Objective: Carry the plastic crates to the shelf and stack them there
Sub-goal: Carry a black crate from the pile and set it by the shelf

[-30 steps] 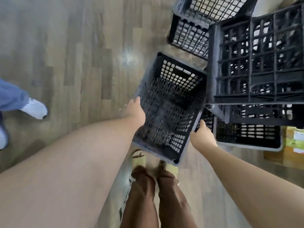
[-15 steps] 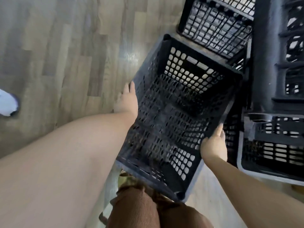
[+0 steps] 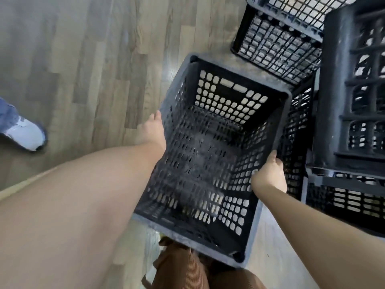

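A black perforated plastic crate [image 3: 208,155] hangs in front of me above the wooden floor, open side up and tilted. My left hand [image 3: 153,130] grips its left rim, fingers hidden on the outer wall. My right hand [image 3: 269,174] holds the right rim, thumb along the top edge. The crate is empty inside.
More black crates stand to the right: a grid-walled one [image 3: 279,40] at the top, a tall stack [image 3: 354,90] at the far right, a low one [image 3: 345,201] beneath it. Another person's white shoe [image 3: 25,134] is at the left. My brown trousers [image 3: 187,270] show below.
The crate has risen from the floor beside the others and come closer to me, both hands still on its rims. The white shoe at the left has stepped back into view.
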